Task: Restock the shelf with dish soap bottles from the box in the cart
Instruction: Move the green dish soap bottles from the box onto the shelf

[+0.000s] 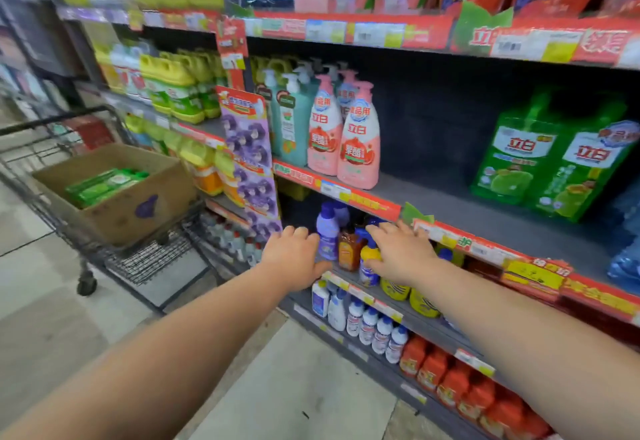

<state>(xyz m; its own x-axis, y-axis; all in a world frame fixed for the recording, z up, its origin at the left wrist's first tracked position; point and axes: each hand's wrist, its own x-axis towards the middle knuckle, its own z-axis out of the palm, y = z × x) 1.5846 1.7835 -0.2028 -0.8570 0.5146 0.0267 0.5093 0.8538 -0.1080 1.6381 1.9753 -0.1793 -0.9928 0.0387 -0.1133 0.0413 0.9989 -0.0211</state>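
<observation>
Reaching with both bare arms toward a supermarket shelf (460, 209), I have my left hand (294, 257) spread palm-down, fingers loosely curled, at the left end of the lower tier, its fingertips touching or just beside a purple bottle (328, 231); whether it grips that bottle I cannot tell. My right hand (398, 252) is open and flat, fingers extended, resting over a yellow-capped bottle (369, 263) with the thumb at its side, holding nothing that I can confirm. Between my two hands stands an amber bottle (349, 249) at the front edge of that tier. On the tier above, pink pump bottles (358, 148) and teal pump bottles (289, 121) stand upright at the left end, near the front edge, while green dish soap packs (550, 159) sit toward the right end, well apart from them, with a bare stretch of shelf between. The green dish soap packs for restocking (104, 185) lie in an open cardboard box (117, 211) resting in the basket of a wire cart (145, 256), which is parked to my left beside the shelving. Below my hands, white bottles with blue caps (375, 328) line the front edge of a lower tier, and red-orange bottles (467, 384) fill the bottom right.
</observation>
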